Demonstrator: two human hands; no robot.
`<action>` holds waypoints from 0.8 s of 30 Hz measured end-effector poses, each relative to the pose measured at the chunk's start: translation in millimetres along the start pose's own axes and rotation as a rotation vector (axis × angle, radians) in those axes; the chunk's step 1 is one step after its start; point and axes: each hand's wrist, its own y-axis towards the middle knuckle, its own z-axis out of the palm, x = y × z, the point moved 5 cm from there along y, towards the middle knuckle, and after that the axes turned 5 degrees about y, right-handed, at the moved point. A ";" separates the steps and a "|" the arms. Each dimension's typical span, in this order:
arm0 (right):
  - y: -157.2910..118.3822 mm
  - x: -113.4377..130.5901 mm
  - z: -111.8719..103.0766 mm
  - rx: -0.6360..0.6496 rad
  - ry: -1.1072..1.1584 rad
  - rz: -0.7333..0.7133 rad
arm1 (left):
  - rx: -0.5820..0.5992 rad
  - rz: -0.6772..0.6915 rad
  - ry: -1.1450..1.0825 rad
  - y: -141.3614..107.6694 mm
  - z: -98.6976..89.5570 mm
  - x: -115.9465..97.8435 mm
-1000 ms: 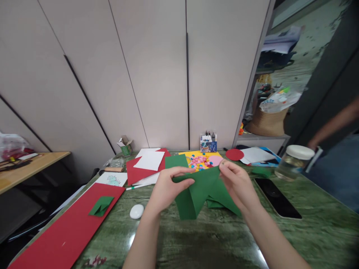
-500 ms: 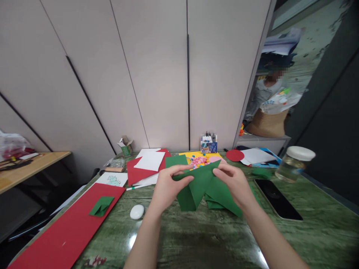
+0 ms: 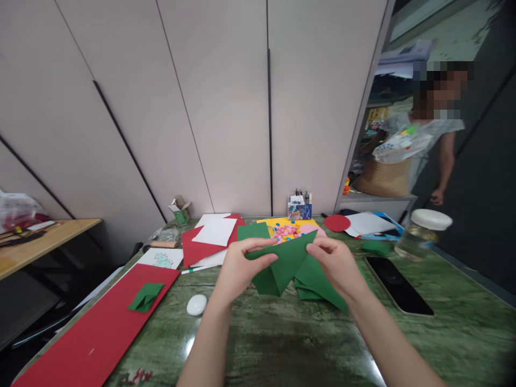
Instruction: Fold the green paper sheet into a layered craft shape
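A folded sheet of green paper (image 3: 288, 264) is held up above the table between both hands. My left hand (image 3: 245, 266) pinches its left end, thumb in front and fingers behind. At the upper right corner, my right hand (image 3: 332, 260) is closed with thumb and fingertips on the paper's edge. Below my right hand lie several green paper sheets (image 3: 320, 285), partly covered by it. A small folded green piece (image 3: 146, 297) rests on a long red card (image 3: 97, 328) at the left.
A white rounded case (image 3: 197, 305) lies left of my forearm. To the right are a phone (image 3: 399, 285) and a lidded jar (image 3: 423, 236). Behind the hands sit pink beads (image 3: 286, 232), a marker box (image 3: 299, 207) and white paper (image 3: 215, 231). A person (image 3: 431, 129) stands at the far right.
The lower part of the held green paper has swung up slightly, and its fold looks different. Both hands keep their grip. The person at the right has come further into view.
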 end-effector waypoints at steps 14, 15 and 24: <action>-1.1 14.5 1.6 -0.011 -0.144 -0.097 | -0.015 -0.025 0.030 -2.3 0.1 -1.6; -1.3 15.8 1.7 -0.010 -0.157 -0.110 | -0.016 -0.025 0.033 -2.5 0.0 -1.8; -0.4 14.5 2.5 -0.023 -0.149 -0.087 | -0.024 -0.027 0.054 -3.0 1.0 -1.4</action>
